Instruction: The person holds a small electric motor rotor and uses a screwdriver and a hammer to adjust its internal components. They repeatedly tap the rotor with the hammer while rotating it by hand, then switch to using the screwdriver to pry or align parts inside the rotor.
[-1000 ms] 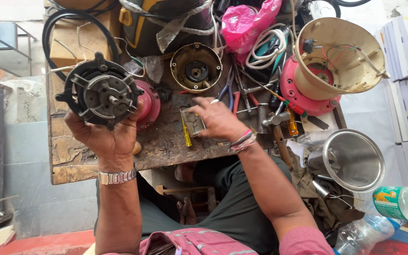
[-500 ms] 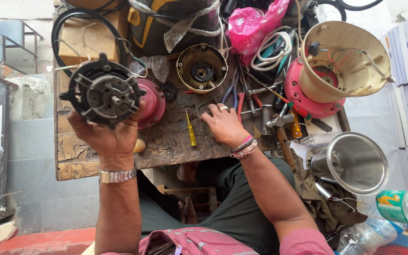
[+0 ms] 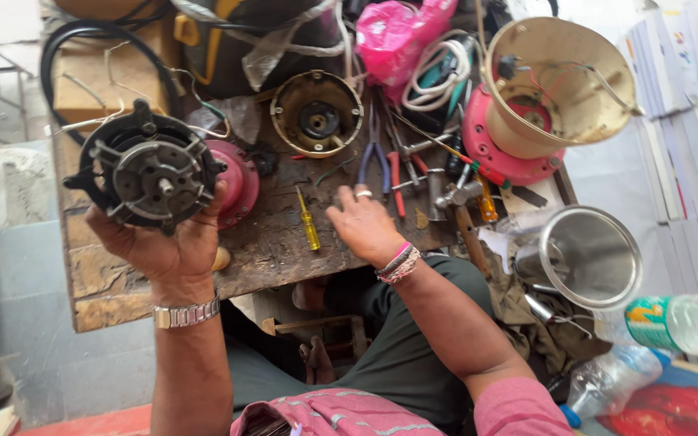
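- Left hand [image 3: 163, 250]: raised over the bench edge, fingers clamped round the rim of a black motor [image 3: 149, 171], shaft end facing the camera. Steel watch [image 3: 186, 313] on that wrist.
- Right hand [image 3: 367, 228]: flat on the bench [image 3: 276, 250], palm down, fingers spread, gripping nothing. Ring on one finger, bead bands at the wrist. It lies just right of a yellow screwdriver [image 3: 309, 222], close to it but apart.
- Progress, as judged: the motor is out of its housing and held free, so stripping looks largely done. No tool is in hand yet; whatever work on the motor is left has not started.
- Pink cap [image 3: 237, 182] sits on the bench right behind the motor, partly hidden by it.
- Round brass housing [image 3: 317, 114] lies open side up further back, apart from the motor.
- Pliers [image 3: 373, 149], red-handled tools and a hammer [image 3: 464, 211] crowd the bench right of the right hand; a reach that way has to pick through them.
- Right edge: steel jar [image 3: 591, 257] on its side, cream cone shell [image 3: 563, 85] on a pink base.
- Far back: black cable [image 3: 94, 36], pink bag [image 3: 401, 36], white wire coil [image 3: 438, 77].
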{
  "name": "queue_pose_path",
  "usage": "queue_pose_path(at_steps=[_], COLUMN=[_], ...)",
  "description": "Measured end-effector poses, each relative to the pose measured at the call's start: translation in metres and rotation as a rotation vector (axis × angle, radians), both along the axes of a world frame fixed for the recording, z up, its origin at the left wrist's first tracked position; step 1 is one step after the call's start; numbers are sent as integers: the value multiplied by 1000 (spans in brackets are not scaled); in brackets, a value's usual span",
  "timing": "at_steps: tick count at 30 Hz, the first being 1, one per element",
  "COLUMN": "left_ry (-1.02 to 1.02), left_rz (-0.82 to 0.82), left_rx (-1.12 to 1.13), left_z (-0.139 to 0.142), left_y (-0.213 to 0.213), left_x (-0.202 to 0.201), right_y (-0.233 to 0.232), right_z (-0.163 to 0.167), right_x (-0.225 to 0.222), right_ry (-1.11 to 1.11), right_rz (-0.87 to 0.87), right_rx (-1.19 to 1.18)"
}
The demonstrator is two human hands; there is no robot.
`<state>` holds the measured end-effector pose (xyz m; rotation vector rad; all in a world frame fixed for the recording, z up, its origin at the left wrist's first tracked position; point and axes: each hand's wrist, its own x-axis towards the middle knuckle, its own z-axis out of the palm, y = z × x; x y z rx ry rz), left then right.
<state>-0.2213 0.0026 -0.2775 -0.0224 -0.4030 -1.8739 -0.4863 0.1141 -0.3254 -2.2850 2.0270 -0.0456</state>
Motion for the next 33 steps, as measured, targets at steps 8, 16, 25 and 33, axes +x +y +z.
queue_pose_path(at_steps=[8, 16, 25, 33], left_ry=[-14, 118, 20, 49], left_rz=[-84, -145, -179, -221], left_rx=[66, 145, 145, 193], left_z=[-20, -31, -43, -36], left_y=[12, 30, 37, 39], left_x=[-19, -31, -43, -30], right_y=[-2, -15, 20, 99], right_z=[-9, -9, 15, -7], right_x=[-11, -22, -61, -166], right_ry=[-140, -28, -395, -221], right_rz=[50, -47, -315, -1138], right_rx=[-66, -117, -107, -2])
